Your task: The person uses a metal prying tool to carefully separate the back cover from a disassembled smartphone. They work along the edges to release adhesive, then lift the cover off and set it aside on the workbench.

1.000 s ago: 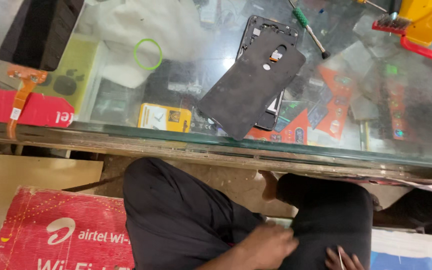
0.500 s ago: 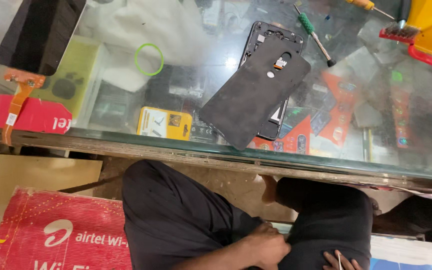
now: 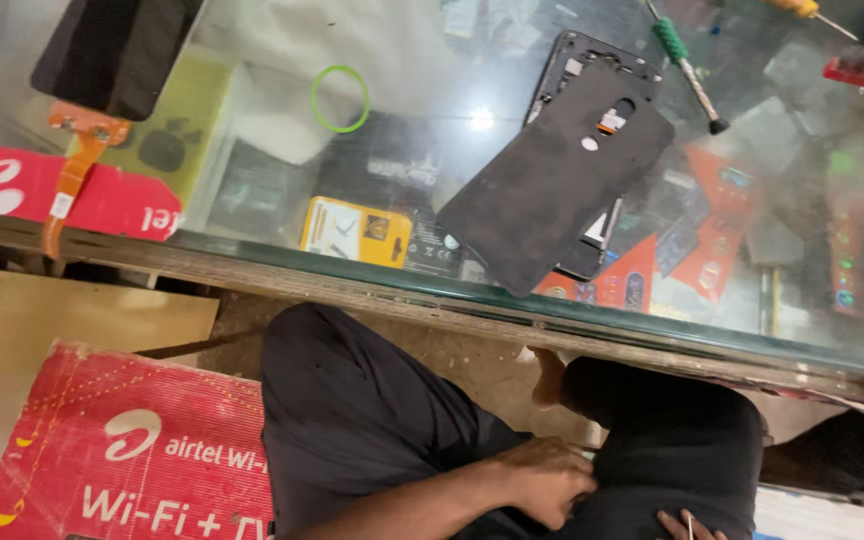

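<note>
Under the glass surface [image 3: 252, 90] lie many packages: a small yellow box [image 3: 355, 229], a pale green pack [image 3: 167, 150] at the left, and orange-red packs [image 3: 712, 230] at the right. A red strip [image 3: 42, 195] with white marks sits along the front edge. Below, on the floor, stands a big red box [image 3: 122, 450] with white letters. On the glass rest a dark flat phone back [image 3: 557, 185], a green ring [image 3: 340, 99] and a black screen [image 3: 112, 45]. Down in the lap, the left hand [image 3: 547, 478] is curled loosely on the dark trousers [image 3: 372, 420]. Only the fingertips of the right hand [image 3: 687, 523] show, so its grip cannot be told.
</note>
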